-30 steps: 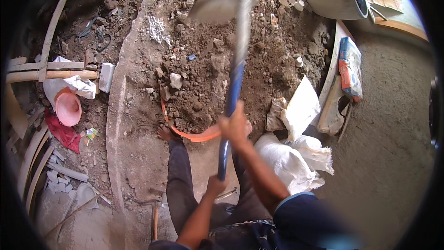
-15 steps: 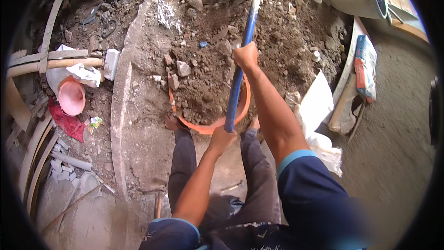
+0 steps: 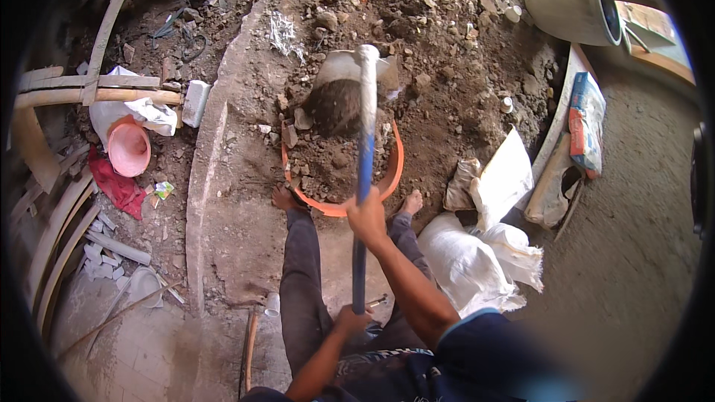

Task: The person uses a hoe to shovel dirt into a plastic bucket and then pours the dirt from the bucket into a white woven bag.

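1. Gripping a long, blue-and-white-handled metal hoe: my right hand closed round mid-handle, my left hand round its near end.
2. Hoe's broad blade at the far side of a round orange basin holding loose brown soil.

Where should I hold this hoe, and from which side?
Probably by the blue-and-white handle, coming from the near side with both palms wrapped around it: it is a long, slim shaft pointing back toward you, with the wide blade at the far end. Its length suits a spread grip, right hand ahead and left hand near the butt, as they are.
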The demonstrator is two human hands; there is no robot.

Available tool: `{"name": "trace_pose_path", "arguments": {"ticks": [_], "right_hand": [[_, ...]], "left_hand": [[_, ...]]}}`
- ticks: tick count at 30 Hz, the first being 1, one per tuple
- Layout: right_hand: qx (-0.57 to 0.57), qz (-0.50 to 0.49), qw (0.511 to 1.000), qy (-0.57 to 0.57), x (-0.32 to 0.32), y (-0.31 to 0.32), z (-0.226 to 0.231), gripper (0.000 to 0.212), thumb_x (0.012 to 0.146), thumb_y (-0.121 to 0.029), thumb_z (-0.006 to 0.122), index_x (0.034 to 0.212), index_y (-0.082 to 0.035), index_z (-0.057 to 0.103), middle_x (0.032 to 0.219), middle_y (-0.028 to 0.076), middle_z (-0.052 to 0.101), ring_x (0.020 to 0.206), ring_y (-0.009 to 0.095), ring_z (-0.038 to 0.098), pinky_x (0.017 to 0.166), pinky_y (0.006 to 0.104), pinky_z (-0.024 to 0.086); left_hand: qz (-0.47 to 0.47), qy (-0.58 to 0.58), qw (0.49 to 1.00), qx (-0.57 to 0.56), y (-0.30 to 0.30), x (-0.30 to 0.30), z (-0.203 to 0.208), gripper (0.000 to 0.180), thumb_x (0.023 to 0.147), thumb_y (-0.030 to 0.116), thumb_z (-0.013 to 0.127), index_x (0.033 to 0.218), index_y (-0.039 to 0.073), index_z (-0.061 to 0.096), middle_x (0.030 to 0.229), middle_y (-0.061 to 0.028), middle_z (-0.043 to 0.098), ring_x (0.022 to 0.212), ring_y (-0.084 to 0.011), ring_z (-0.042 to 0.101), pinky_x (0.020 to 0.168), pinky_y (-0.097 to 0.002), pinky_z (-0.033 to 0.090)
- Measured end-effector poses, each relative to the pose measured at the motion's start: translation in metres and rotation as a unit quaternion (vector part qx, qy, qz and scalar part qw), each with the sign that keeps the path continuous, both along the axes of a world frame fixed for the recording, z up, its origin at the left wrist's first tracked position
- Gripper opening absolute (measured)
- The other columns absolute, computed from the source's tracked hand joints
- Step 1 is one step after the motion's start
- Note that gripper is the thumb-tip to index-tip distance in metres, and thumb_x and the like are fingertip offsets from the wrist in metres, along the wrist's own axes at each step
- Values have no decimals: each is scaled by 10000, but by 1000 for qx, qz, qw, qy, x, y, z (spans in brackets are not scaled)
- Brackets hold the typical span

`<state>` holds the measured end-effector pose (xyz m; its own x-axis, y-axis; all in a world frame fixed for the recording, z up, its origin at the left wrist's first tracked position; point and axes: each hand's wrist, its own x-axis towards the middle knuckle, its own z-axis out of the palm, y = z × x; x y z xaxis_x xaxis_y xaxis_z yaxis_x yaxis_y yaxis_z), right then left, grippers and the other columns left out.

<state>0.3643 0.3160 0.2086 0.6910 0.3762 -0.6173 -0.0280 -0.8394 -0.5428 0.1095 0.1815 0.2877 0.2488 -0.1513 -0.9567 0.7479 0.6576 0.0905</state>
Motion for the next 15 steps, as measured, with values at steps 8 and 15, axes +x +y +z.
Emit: {"name": "trace_pose_path", "arguments": {"ticks": [8,15], "right_hand": [[131,-31,977,-166,148,74,51,367,731,-34,553,1080,-4,445,795,122,585,671,223,609,615,361,502],[6,-9,990,-144,222,166,-75,406,813,-83,616,1143,54,423,928,254,621,772,341,661,679,391,545]], "left_hand": [[-34,-161,950,266,101,155,-82,244,818,261,645,875,26,672,729,-204,647,750,-328,681,658,-398,506],[81,-165,976,116,185,221,-119,103,749,152,651,774,53,641,627,-34,603,492,-140,560,481,-296,417]]}}
